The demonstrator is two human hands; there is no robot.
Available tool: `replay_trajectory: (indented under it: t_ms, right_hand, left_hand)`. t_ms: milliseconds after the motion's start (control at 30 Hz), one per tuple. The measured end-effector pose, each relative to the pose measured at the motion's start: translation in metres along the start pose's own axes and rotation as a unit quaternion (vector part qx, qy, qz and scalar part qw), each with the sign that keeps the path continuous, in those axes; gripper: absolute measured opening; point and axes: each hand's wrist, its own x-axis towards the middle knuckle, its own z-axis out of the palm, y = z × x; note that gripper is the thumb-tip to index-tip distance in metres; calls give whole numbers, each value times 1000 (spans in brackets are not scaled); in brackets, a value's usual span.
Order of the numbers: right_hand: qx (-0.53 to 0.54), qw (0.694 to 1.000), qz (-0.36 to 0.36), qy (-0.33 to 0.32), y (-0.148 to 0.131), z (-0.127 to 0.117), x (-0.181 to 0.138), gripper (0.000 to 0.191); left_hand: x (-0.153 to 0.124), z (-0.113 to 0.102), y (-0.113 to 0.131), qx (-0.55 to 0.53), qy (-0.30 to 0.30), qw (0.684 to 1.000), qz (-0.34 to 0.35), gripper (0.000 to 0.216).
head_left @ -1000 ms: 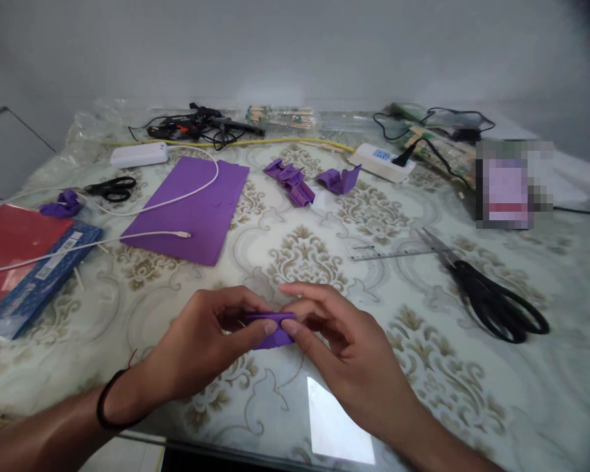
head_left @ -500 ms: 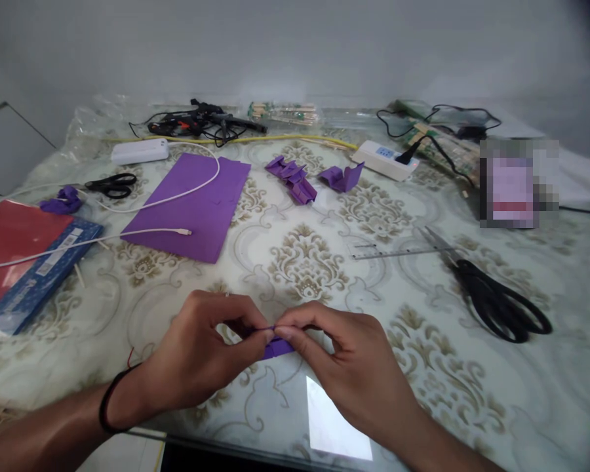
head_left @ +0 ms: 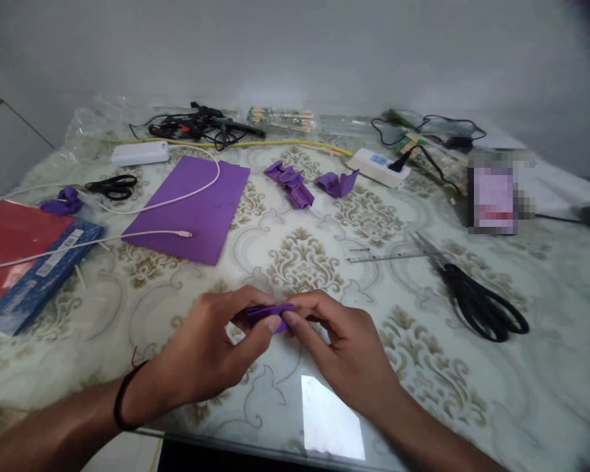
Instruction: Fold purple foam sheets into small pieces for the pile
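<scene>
Purple folded piece (head_left: 268, 313) sits low at 6 o'clock, just above the surface (head_left: 472, 406), pinched from both ends: left hand (head_left: 211, 351) closes thumb and forefinger on its left side, right hand (head_left: 344, 354) nips the right, fingertips almost meeting. That two-sided grip looks meant to press the stiff, matte layers flat so they cannot spring apart. At 12 o'clock lie more folded purple pieces (head_left: 290, 180), angular and creased; at 10 o'clock a flat purple sheet (head_left: 196, 210) with a white cable (head_left: 142, 236) across it. At 3 o'clock black scissors (head_left: 476, 305) touch a clear ruler (head_left: 383, 254), within reach on the glossy, patterned top.
</scene>
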Motion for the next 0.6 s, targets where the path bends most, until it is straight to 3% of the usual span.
replay_trajectory:
  t_ms: [133,300,467,600]
  right_hand:
    - [9,1000,2,11,0,-3,-2,8]
    - [36,999,22,-20,-1,-3,-1,9]
    - [106,987,64,-99,-4,-2,1,21]
    - [85,990,59,-97,-6,-3,0,20]
  left_hand:
    - [-1,-1,2,18,-12,1000,-18,15]
    - [0,0,-1,-20,-28,997,-62,22]
    - [3,-4,1,-56,-63,995,-53,23]
    - [4,-7,1,-36,-83,995,-41,24]
